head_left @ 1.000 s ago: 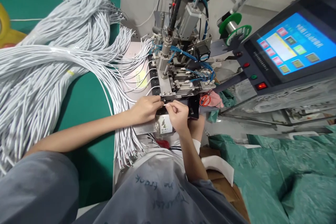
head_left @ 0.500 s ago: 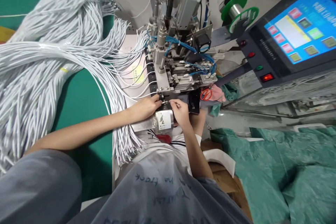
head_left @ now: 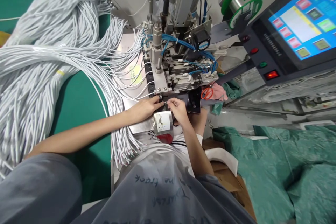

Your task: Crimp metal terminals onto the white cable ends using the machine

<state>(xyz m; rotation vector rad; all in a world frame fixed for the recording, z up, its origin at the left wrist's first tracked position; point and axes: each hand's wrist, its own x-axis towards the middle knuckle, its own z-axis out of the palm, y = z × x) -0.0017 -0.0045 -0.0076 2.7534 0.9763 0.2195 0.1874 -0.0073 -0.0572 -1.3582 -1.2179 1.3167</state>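
My left hand (head_left: 147,107) reaches in at the front of the machine's cable fixture, thumb and fingers pinched together. My right hand (head_left: 179,110) faces it, its fingertips closed on a small, shiny connector-like piece (head_left: 165,102) in the narrow gap between the hands. Whatever my left fingers grip is hidden by them. Just behind the hands stands the machine (head_left: 160,77), with several white cables (head_left: 128,85) running into its black clamps from the left. A clear box with a white label (head_left: 162,121) sits right below my hands.
Large bundles of white cables (head_left: 65,17) cover the green table (head_left: 76,105) on the left. A control screen (head_left: 301,24) juts in at upper right, near a wire spool (head_left: 236,5). Orange-handled scissors (head_left: 207,93) and a black tray (head_left: 194,100) lie right of my hands.
My right hand has shifted slightly left, bringing its fingertips closer to my left hand. My left hand stays at the fixture. The view has turned a little.
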